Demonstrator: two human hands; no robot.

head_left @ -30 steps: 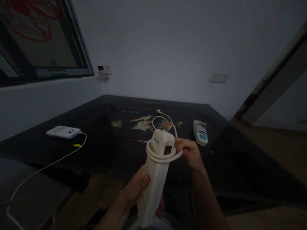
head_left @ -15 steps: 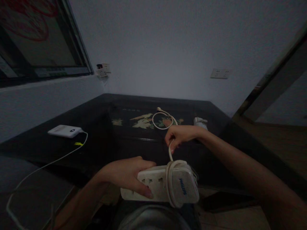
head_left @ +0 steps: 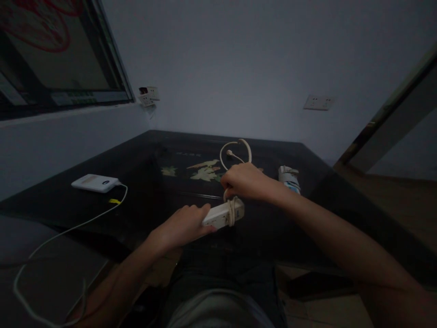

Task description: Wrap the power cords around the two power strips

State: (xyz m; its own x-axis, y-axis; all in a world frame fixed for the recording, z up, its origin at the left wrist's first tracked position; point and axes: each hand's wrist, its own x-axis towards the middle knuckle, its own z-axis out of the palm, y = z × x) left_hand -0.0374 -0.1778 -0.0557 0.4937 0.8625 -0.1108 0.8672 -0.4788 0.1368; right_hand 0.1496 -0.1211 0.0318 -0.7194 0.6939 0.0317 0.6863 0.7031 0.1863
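A white power strip (head_left: 218, 217) is gripped at its left end by my left hand (head_left: 186, 222), thumb below and fingers over the top. Several turns of its cord (head_left: 231, 213) wrap around the strip's right end. Just above that end, my right hand (head_left: 244, 181) is closed on the cord, knuckles up. Beyond it the loose cord rises in a loop (head_left: 251, 152) over the table, and the plug (head_left: 229, 153) shows inside that loop. My right fingertips are partly hidden behind the hand.
On the dark table (head_left: 164, 200) a white power bank (head_left: 95, 182) lies at left, its cable running off toward me, near a yellow tag (head_left: 114, 201). A bundled white item (head_left: 288, 176) is at right. Wall sockets (head_left: 319, 102) are behind.
The power strip has moved away from me over the table and turned, its printed end now facing off. My right hand has shifted left and forward, and the cord loop has lifted.
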